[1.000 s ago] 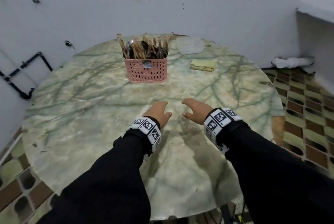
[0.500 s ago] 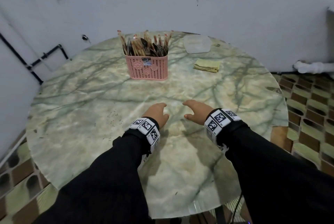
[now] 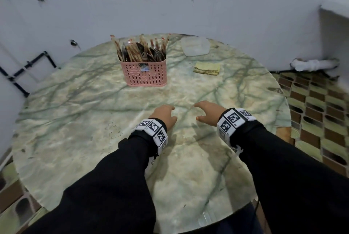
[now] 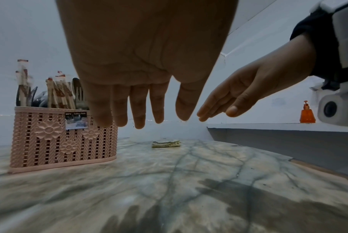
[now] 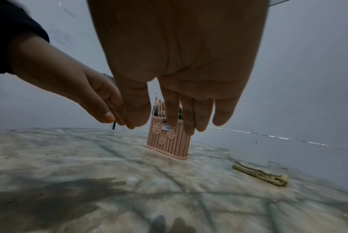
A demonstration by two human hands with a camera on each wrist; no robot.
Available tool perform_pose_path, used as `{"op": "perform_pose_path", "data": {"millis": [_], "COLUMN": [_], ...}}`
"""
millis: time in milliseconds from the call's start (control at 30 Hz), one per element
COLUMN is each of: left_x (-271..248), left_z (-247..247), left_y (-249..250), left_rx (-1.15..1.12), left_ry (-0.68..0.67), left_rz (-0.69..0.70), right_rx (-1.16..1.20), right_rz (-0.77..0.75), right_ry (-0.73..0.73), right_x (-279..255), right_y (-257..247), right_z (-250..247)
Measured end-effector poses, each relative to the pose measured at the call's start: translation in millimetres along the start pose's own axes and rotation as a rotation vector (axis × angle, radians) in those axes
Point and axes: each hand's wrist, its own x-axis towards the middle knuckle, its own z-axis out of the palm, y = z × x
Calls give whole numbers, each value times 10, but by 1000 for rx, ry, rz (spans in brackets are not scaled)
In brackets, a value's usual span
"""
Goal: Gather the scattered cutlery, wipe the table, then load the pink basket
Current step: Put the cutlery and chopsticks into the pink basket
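The pink basket (image 3: 145,73) stands upright at the far middle of the round marble table (image 3: 75,130), packed with wrapped chopsticks and dark spoons (image 3: 141,50). It also shows in the left wrist view (image 4: 55,138) and the right wrist view (image 5: 168,141). A folded yellow cloth (image 3: 207,68) lies to its right, also seen as the cloth (image 5: 260,174). My left hand (image 3: 164,114) and right hand (image 3: 205,111) hover side by side above the table's middle, nearer than the basket. Both are empty, with fingers straight and relaxed.
A pale translucent lid (image 3: 195,46) lies at the table's far edge, against the white wall. A white ledge with an orange pump bottle (image 4: 307,112) runs along the right. Black pipes (image 3: 28,71) are fixed to the wall on the left. Patterned tiles (image 3: 321,113) cover the floor.
Both hands have drifted slightly forward over the table, still empty. The head view has shifted a little; basket, cloth and lid have not moved.
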Motion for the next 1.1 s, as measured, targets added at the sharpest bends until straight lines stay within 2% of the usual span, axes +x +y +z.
{"op": "perform_pose_path", "data": {"millis": [300, 467, 600, 767, 933, 1100], "left_x": [196, 351, 541, 844, 1090, 1338], "left_z": [54, 66, 172, 449, 678, 839], "left_y": [125, 189, 352, 826, 1486, 2064], "left_rx": [-10, -12, -40, -115, -101, -96], "left_ry": [-34, 7, 24, -5, -74, -3], "left_rz": [-50, -75, -163, -299, -436, -555], "right_rx": [-5, -30, -63, -99, -119, -104], "right_rz": [0, -46, -93, -192, -294, -378], "right_ry": [14, -12, -37, -80, -98, -106], "right_x": [181, 436, 703, 997, 1089, 1078], "right_y": [205, 368, 632, 1182, 1961, 2809], "right_z": [-173, -276, -365, -540, -830, -1134]}}
